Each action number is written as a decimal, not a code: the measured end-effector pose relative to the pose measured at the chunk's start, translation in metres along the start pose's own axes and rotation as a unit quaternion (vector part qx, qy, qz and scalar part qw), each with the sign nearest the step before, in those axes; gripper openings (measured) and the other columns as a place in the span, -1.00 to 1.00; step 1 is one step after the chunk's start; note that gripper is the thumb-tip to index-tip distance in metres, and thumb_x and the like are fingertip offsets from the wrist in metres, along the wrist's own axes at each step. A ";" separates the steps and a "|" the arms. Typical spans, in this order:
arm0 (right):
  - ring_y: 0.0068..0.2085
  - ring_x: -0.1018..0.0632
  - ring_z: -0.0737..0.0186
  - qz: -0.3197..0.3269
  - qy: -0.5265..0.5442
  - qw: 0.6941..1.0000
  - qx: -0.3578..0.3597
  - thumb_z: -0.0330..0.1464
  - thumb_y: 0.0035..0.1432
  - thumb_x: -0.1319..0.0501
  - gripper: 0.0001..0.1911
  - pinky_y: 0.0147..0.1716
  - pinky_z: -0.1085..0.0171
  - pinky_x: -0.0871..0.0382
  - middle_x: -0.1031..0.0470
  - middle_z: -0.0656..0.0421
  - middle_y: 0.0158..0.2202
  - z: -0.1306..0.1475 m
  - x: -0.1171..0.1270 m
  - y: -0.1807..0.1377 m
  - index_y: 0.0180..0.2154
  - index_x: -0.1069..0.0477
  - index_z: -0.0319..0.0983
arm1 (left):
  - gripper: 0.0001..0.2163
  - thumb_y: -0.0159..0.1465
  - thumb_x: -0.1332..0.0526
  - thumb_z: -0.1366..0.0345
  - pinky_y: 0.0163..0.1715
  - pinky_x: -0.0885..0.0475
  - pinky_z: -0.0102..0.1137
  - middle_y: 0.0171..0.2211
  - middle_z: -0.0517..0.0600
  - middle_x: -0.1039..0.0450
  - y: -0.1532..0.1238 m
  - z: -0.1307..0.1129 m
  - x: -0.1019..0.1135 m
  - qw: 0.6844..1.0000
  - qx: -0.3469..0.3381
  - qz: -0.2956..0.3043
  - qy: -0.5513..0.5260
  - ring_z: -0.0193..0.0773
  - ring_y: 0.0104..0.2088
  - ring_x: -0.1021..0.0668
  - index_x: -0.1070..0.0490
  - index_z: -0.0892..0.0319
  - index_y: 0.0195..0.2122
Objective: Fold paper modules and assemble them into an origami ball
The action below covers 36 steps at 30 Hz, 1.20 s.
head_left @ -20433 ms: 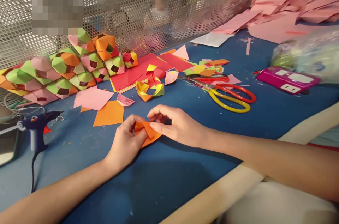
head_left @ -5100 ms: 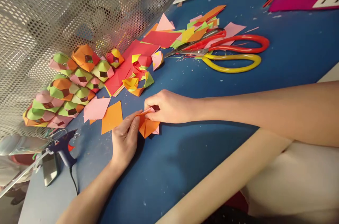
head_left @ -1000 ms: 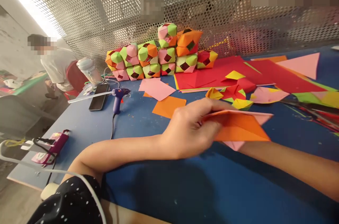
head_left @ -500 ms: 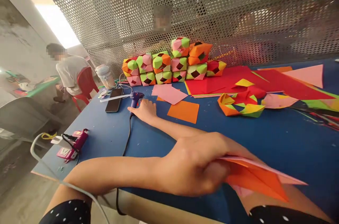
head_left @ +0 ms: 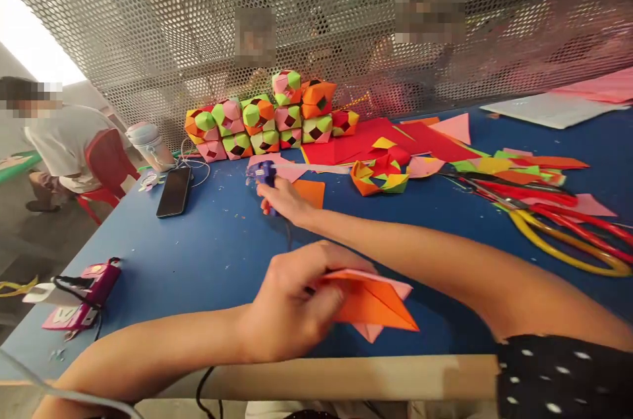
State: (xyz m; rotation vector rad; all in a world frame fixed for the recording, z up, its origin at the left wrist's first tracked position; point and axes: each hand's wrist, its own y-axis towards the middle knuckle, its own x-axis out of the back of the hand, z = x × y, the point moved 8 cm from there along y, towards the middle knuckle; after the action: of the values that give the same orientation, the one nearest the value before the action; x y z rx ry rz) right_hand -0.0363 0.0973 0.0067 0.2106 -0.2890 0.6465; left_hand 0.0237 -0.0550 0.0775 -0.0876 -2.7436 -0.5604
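My left hand (head_left: 291,303) is closed on a folded orange and pink paper piece (head_left: 376,300), held just above the near edge of the blue table (head_left: 208,254). My right hand (head_left: 283,198) reaches across the table and is wrapped round a purple glue gun (head_left: 264,175), lifted a little beside an orange paper square (head_left: 309,193). A partly assembled folded ring of orange, yellow, red and green paper (head_left: 380,175) lies beyond my right arm.
Folded paper cubes (head_left: 262,119) are stacked against the perforated metal screen (head_left: 198,30). Red paper sheets (head_left: 356,142), red and yellow scissors (head_left: 554,221), a black phone (head_left: 174,191), a pink power strip (head_left: 82,293). A person in white (head_left: 64,142) sits at left.
My right hand has closed on the glue gun and drawn it nearer and to the right. My left hand with the folded piece has risen slightly; the view has swung right.
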 end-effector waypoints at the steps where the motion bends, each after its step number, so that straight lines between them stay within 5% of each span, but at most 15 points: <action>1: -0.52 -0.51 0.28 -0.001 0.014 1.000 -0.003 -0.27 0.21 -0.02 -0.81 -0.48 0.33 -0.36 -0.44 0.21 -0.55 -0.007 0.020 -0.015 -0.35 -0.30 -0.22 | -0.79 0.23 -0.13 0.46 -0.29 -0.51 -0.38 -0.29 0.05 -0.60 0.002 0.008 0.007 0.999 0.031 -0.037 -0.004 -0.23 -0.31 -0.61 -0.54 0.17 -0.23; 4: -0.56 -0.45 0.32 -0.018 0.032 0.999 -0.017 -0.29 0.19 -0.05 -0.84 -0.52 0.35 -0.34 -0.38 0.25 -0.60 -0.025 0.078 -0.063 -0.34 -0.30 -0.23 | -0.87 0.19 -0.23 0.36 -0.38 -0.45 -0.43 -0.37 -0.02 -0.56 0.015 0.041 0.026 0.983 0.113 -0.146 -0.022 -0.27 -0.38 -0.55 -0.56 0.16 -0.28; 8: -0.58 -0.38 0.34 -0.047 0.053 0.996 -0.045 -0.30 0.18 -0.08 -0.83 -0.57 0.35 -0.29 -0.33 0.30 -0.62 -0.040 0.134 -0.110 -0.25 -0.32 -0.25 | -0.84 0.11 -0.30 0.32 -0.45 -0.38 -0.48 -0.43 -0.07 -0.52 0.041 0.100 0.026 0.950 0.187 -0.199 -0.151 -0.37 -0.47 -0.49 -0.52 0.21 -0.27; 14: -0.53 -0.38 0.34 -0.055 0.003 0.998 -0.030 -0.24 0.15 -0.08 -0.76 -0.53 0.33 -0.31 -0.32 0.27 -0.56 -0.041 0.155 -0.123 -0.24 -0.37 -0.27 | -0.74 -0.02 -0.34 0.37 -0.37 -0.43 -0.42 -0.37 -0.01 -0.53 0.071 0.151 0.009 0.917 0.228 -0.232 -0.232 -0.32 -0.43 -0.54 -0.46 0.28 -0.27; 23: -0.45 -0.46 0.28 -0.130 0.053 0.989 -0.048 -0.12 0.13 -0.19 -0.69 -0.43 0.29 -0.39 -0.42 0.22 -0.47 -0.051 0.156 -0.122 -0.27 -0.39 -0.23 | -0.81 0.04 -0.34 0.33 -0.34 -0.42 -0.41 -0.37 -0.06 -0.48 0.070 0.155 -0.021 0.916 0.250 -0.207 -0.235 -0.33 -0.39 -0.52 -0.37 0.22 -0.35; 36: -0.41 -0.58 0.25 -0.149 0.061 0.986 -0.037 -0.30 0.05 -0.23 -0.87 -0.43 0.32 -0.50 -0.55 0.20 -0.41 -0.052 0.143 -0.123 -0.34 -0.42 -0.23 | -0.81 0.16 -0.30 0.24 -0.31 -0.39 -0.44 -0.34 -0.10 -0.45 0.055 0.131 -0.035 0.949 0.234 -0.102 -0.183 -0.34 -0.32 -0.49 -0.31 0.15 -0.30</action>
State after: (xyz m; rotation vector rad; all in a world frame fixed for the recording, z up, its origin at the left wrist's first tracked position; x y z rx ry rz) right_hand 0.1584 0.0962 -0.0083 0.1391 -0.1591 0.3500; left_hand 0.0221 0.0471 -0.0274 0.2340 -3.1890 0.0871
